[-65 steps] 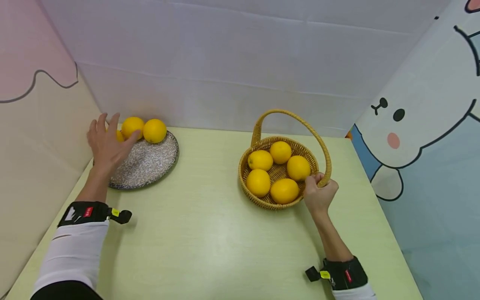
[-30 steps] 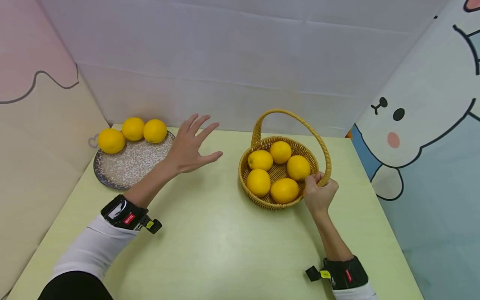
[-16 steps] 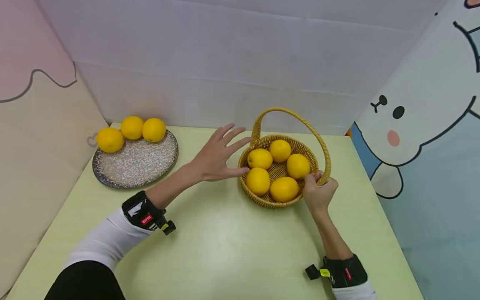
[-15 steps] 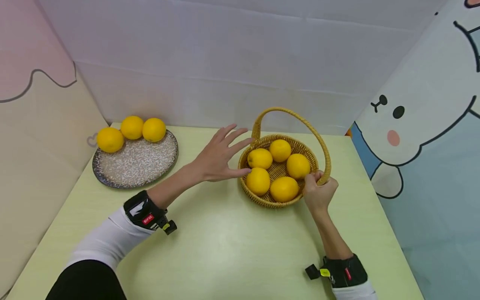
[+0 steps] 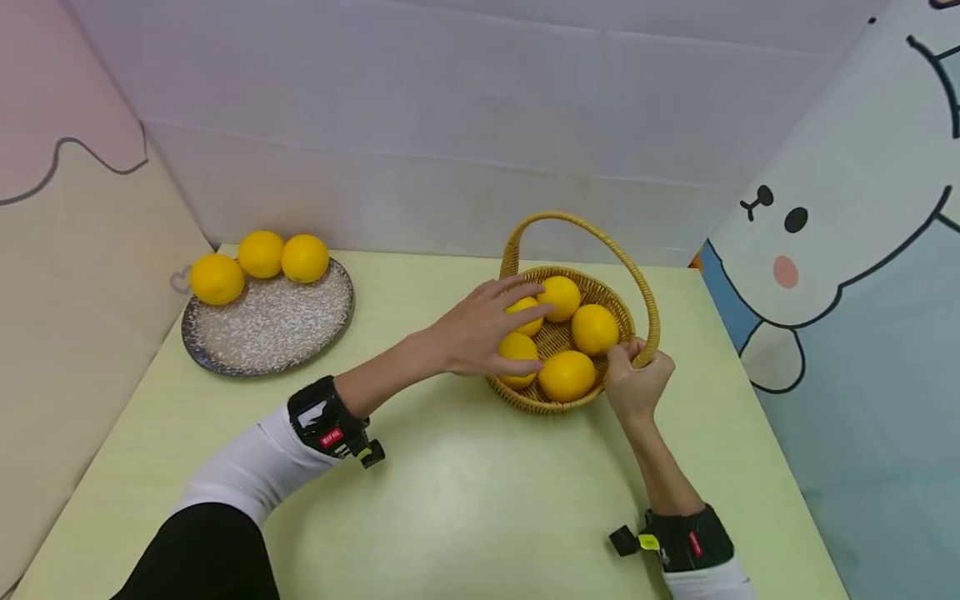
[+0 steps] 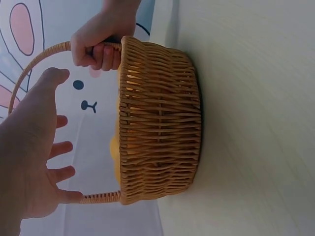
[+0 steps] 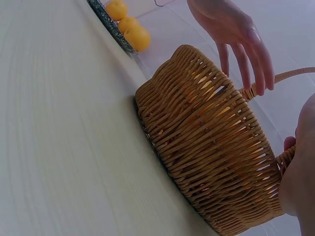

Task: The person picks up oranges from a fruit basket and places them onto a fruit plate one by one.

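Observation:
My left hand [image 5: 491,329] hovers over the left side of a wicker basket [image 5: 540,407], fingers spread, with nothing held. In the left wrist view that hand [image 6: 37,157] is above the rim of the basket [image 6: 160,118]. Several yellow lemons [image 5: 567,377] lie inside; two on the left are partly hidden by the fingers. My right hand [image 5: 639,379] grips the near right end of the basket's arched handle [image 5: 600,237]. In the right wrist view, the left hand's fingers [image 7: 256,59] point down toward the basket's opening.
A speckled oval plate [image 5: 273,333] stands at the table's back left, with three lemons [image 5: 217,279] along its far rim. The pale table [image 5: 450,500] meets a white fabric wall [image 5: 412,200] behind; printed panels [image 5: 862,333] flank it.
My left hand has moved right, from the lemons at the plate across the table to above the basket, fingers staying spread. The right hand keeps its grip on the handle.

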### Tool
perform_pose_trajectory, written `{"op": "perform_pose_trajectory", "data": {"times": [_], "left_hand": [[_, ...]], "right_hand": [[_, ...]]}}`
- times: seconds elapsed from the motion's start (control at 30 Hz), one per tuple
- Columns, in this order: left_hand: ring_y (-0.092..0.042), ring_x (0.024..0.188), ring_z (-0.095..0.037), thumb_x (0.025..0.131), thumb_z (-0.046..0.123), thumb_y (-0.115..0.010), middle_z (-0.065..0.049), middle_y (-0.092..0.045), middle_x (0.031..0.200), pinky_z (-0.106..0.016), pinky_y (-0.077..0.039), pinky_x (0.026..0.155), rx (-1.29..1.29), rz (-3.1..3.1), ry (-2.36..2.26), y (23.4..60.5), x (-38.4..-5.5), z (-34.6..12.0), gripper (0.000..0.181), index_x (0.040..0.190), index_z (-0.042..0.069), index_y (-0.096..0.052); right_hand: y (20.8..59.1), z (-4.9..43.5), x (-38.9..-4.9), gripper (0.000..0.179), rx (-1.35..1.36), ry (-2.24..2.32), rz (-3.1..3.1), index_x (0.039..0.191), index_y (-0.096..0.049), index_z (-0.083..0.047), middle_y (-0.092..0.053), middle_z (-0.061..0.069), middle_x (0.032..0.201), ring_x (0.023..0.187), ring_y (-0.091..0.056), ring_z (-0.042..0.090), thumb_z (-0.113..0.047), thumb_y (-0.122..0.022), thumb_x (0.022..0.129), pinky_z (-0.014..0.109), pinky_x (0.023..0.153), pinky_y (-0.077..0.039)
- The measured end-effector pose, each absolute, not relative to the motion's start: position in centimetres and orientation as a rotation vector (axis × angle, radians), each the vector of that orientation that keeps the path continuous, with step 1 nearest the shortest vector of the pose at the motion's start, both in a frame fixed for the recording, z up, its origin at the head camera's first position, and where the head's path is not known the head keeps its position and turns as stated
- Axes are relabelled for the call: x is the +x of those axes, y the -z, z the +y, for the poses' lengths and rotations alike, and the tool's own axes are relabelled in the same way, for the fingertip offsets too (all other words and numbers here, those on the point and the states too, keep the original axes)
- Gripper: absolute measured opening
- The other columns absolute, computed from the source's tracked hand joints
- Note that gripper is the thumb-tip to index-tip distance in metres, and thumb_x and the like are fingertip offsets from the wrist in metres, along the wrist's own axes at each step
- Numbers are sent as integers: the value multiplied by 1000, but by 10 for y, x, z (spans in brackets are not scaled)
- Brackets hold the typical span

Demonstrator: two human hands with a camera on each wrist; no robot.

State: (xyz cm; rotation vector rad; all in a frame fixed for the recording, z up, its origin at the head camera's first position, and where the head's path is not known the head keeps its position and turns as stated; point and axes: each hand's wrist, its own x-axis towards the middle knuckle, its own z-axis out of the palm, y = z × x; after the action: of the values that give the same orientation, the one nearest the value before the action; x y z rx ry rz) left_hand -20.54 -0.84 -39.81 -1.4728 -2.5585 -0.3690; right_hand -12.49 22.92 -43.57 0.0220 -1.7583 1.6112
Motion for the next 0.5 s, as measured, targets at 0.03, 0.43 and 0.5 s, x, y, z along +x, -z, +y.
{"op": "perform_pose_trajectory", "data": {"times": [0.03, 0.43, 0.5], "left_hand": [[-23, 149, -34, 92, 72, -54, -8, -38, 161, -55, -28, 117, -1479, -2569, 359, 398, -205, -7, 80, 156, 23, -50], [-40, 139, -25, 94, 66, -55, -3, -48, 154, -44, -42, 110, -1564, -2739, 244, 397, -196, 5, 75, 153, 20, -54], [-43, 136, -25, 94, 63, -57, -4, -49, 153, -43, -44, 108, -1584, -2758, 228, 399, -195, 6, 73, 152, 19, -55]], "right_hand": [[435, 229, -125, 37, 20, -1612, -1758, 51, -29, 7, -28, -12, 45, 38, -19, -1, 21, -47, 81, 23, 32, -8], [435, 229, -126, 36, 11, -1611, -1763, 52, -28, 8, -28, -13, 46, 39, -19, -2, 20, -46, 81, 23, 33, -8], [435, 229, -126, 36, 3, -1618, -1758, 52, -28, 7, -28, -12, 46, 39, -19, -2, 20, -46, 80, 22, 33, -9]]}}
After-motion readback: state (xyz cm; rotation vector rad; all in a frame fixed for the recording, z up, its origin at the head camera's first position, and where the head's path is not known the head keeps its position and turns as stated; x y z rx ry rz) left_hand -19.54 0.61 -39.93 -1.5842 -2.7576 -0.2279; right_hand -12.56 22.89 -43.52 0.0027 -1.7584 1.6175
